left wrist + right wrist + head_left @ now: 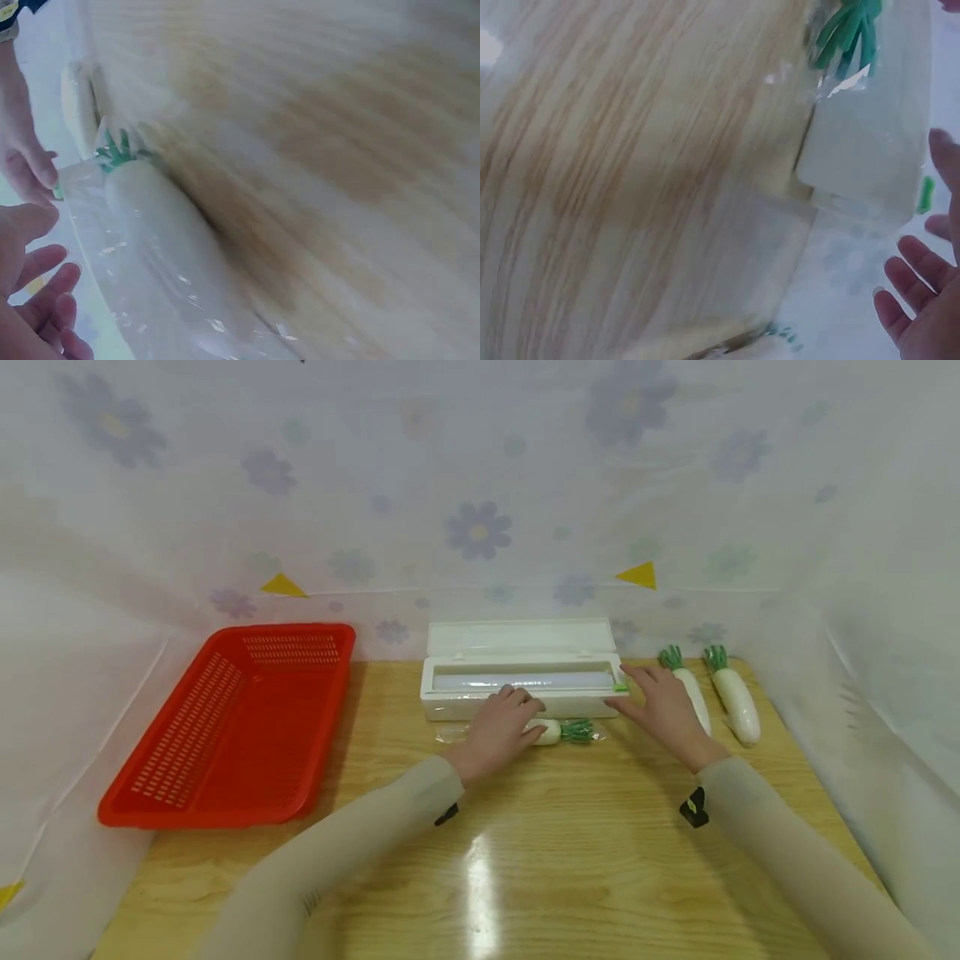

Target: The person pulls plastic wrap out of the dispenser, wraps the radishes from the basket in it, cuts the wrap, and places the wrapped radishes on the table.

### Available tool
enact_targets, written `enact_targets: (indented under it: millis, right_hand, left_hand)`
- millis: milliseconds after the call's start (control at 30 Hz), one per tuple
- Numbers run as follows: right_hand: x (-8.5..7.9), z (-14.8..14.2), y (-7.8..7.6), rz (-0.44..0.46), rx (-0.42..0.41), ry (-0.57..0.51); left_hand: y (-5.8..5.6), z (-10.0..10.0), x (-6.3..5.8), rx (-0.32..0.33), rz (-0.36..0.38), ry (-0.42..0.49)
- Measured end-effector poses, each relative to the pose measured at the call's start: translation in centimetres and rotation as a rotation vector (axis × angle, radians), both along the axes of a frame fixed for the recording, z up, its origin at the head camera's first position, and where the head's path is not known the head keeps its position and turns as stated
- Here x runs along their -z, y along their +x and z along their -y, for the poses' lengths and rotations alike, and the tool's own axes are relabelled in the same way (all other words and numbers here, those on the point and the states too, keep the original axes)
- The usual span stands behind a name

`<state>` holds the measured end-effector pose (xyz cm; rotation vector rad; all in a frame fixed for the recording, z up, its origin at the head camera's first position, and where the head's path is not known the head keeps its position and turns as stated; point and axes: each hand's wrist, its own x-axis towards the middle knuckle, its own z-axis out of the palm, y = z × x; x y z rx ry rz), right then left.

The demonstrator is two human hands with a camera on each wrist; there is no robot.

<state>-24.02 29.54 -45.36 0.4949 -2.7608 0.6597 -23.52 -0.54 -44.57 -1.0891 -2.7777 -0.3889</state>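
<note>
A white radish (551,732) with green stalk stubs lies on the table, loosely wrapped in clear film (161,300). Right behind it is a long white cling film box (517,706), its lid (517,635) raised and a pale roll (525,681) inside. My left hand (498,733) hovers over the wrapped radish and the box front; its fingers (52,296) are loosely bent around nothing. By the right end of the box, my right hand (663,710) spreads its fingers (911,277) close to a small green slider (620,687); whether it touches the box I cannot tell.
Two more white radishes, one nearer (693,700) and one farther right (737,706), lie beyond my right hand. A red plastic basket (307,802) stands on the left. Flower-patterned white sheeting (480,468) hangs behind and at both sides of the wooden table (570,868).
</note>
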Motion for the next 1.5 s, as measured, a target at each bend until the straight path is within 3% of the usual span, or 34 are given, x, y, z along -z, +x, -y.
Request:
enact_targets:
  millis: [133, 300, 367, 567, 700, 967, 1333, 1500]
  right_hand:
    - [1.0, -0.7, -0.7, 0.068, -0.029, -0.054]
    - [2.5, -1.1, -1.5, 0.008, -0.068, -0.095]
    - [2.7, -1.2, -1.6, 0.024, -0.066, -0.117]
    - [2.9, -1.3, -1.5, 0.175, -0.043, -0.255]
    - [3.1, -1.2, -1.7, 0.203, -0.024, -0.308]
    - [3.2, -1.3, -2.0, 0.250, 0.013, -0.323]
    - [2.9, -1.0, -2.1, 0.256, 0.006, -0.330]
    - [2.7, -1.0, -1.9, 0.251, 0.023, -0.306]
  left_hand:
    - [-1.0, -2.4, -0.9, 0.026, 0.011, -0.006]
    - [-2.5, -5.6, -1.6, 0.044, 0.049, 0.011]
    - [-3.0, -6.8, -1.7, 0.045, 0.063, 0.029]
    - [-4.1, -9.7, -1.5, -0.007, 0.123, 0.066]
    - [-4.5, -11.1, -1.2, -0.051, 0.158, 0.071]
    - [-5.3, -12.6, -0.9, -0.078, 0.132, 0.044]
    - [-6.1, -12.4, -0.7, -0.016, 0.101, 0.020]
    - [-6.2, -12.0, -1.3, 0.001, 0.136, 0.027]
